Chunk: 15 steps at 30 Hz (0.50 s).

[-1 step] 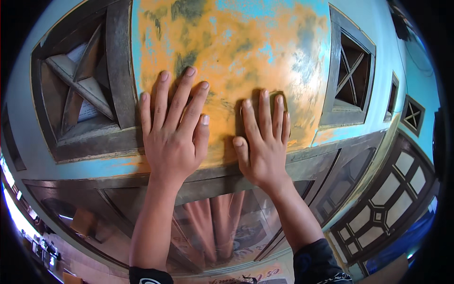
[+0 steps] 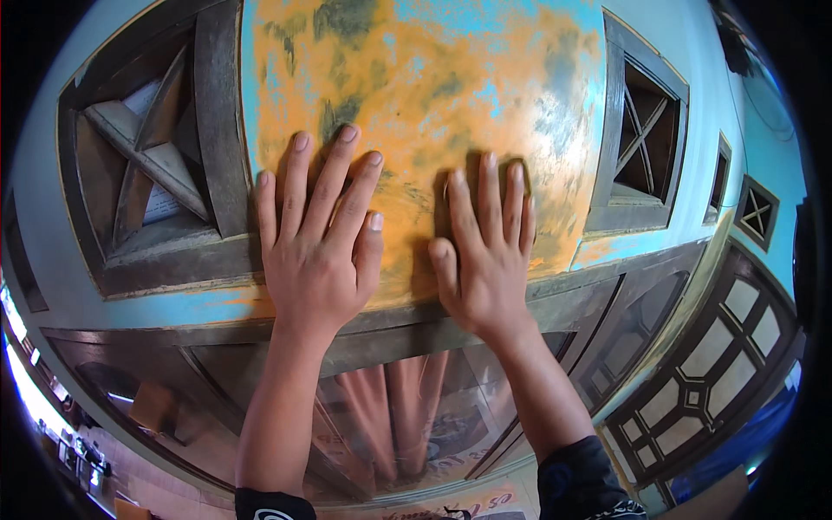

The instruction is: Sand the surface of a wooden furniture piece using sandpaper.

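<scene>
1. Orange, weathered wall panel with blue and dark patches [image 2: 433,87], flat under both palms, stretching up beyond the fingertips.
2. Left hand [image 2: 316,251] pressed flat on it, fingers [image 2: 334,173] spread and straight, gripping nothing.
3. Right hand [image 2: 481,260] just beside, also flat, fingers [image 2: 490,195] close together and extended, thumb out toward the left hand, holding nothing.
4. Grey wooden vent frame with crossed slats [image 2: 147,165] left of the left fingers.
5. Similar grey vent [image 2: 641,139] right of the right fingers.
6. Grey wooden beam [image 2: 390,334] below the wrists; pinkish curtain [image 2: 390,407] under it, between the forearms.
</scene>
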{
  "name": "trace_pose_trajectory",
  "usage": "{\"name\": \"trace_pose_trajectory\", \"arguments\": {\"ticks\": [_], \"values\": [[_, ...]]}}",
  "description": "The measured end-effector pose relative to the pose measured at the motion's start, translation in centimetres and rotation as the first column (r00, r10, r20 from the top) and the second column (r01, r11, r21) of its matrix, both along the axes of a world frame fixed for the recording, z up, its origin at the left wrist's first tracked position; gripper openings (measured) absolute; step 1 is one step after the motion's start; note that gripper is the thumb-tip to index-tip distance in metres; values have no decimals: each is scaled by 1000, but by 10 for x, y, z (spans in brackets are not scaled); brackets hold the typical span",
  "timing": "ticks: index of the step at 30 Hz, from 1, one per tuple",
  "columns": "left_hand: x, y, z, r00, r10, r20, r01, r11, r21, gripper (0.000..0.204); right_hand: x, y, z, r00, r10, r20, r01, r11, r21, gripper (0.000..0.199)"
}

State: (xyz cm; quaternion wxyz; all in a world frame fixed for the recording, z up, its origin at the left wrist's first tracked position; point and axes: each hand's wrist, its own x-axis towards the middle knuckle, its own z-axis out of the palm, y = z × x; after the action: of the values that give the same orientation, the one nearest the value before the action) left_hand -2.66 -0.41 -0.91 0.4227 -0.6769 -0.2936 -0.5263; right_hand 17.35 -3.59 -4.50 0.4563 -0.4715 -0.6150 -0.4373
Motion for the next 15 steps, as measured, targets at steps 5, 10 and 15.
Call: {"name": "trace_pose_trajectory", "arguments": {"ticks": [5, 10, 15], "values": [[-2, 2, -3, 1000, 25, -8, -26, 1000, -17, 46, 3, 5, 31, 998, 27, -63, -23, 998, 52, 62], [2, 1, -1, 999, 27, 18, -27, 999, 18, 45, 8, -7, -34, 999, 41, -31, -44, 994, -103, 64], [1, 0, -1, 999, 28, 15, -29, 999, 25, 47, 26, 1, 30, 995, 32, -98, -25, 997, 76, 63]]}}
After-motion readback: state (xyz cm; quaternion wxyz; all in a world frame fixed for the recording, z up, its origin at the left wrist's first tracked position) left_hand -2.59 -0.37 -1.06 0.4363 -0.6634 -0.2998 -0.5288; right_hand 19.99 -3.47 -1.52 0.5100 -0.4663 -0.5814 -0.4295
